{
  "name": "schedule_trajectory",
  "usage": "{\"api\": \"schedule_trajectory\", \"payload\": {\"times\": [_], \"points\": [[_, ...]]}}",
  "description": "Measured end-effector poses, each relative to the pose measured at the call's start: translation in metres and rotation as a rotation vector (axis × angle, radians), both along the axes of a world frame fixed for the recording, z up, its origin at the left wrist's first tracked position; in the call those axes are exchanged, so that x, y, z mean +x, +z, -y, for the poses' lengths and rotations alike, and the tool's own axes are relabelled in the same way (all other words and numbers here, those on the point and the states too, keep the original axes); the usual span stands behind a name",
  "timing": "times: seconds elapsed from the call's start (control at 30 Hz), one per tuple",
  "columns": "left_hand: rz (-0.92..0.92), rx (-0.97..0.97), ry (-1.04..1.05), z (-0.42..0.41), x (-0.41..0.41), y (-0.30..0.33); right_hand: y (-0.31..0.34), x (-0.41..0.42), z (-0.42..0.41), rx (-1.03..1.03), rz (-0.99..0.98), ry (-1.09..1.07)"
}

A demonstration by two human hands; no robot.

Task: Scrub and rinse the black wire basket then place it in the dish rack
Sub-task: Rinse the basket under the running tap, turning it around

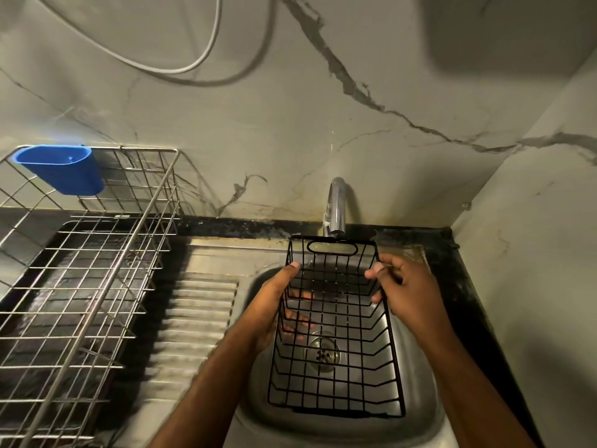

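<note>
Both hands hold the black wire basket [336,328] over the round steel sink [416,412], under the chrome tap [336,205]. The left hand [274,305] grips its left side and the right hand [403,286] its right rim, likely for rinsing.

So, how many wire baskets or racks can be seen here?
2: the black wire basket, held by the left hand and right hand over the sink; the metal dish rack on the left.

The dish rack [80,286] is cut off at the left edge; the left hand [274,305] fingers lie partly behind basket [336,334] wires.
</note>
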State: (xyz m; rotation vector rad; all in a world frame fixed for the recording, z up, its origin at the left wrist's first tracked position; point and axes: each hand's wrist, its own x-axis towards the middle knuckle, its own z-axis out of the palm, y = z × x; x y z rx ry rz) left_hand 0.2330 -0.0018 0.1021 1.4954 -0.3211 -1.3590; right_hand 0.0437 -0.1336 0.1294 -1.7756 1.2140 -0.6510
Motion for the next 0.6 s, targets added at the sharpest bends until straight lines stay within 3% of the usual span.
{"api": "schedule_trajectory", "payload": {"times": [0.6], "points": [[-0.004, -0.015, 0.007, -0.0084, 0.0099, -0.0043, 0.0022, 0.0105, -0.0024, -0.022, -0.019, 0.039]]}}
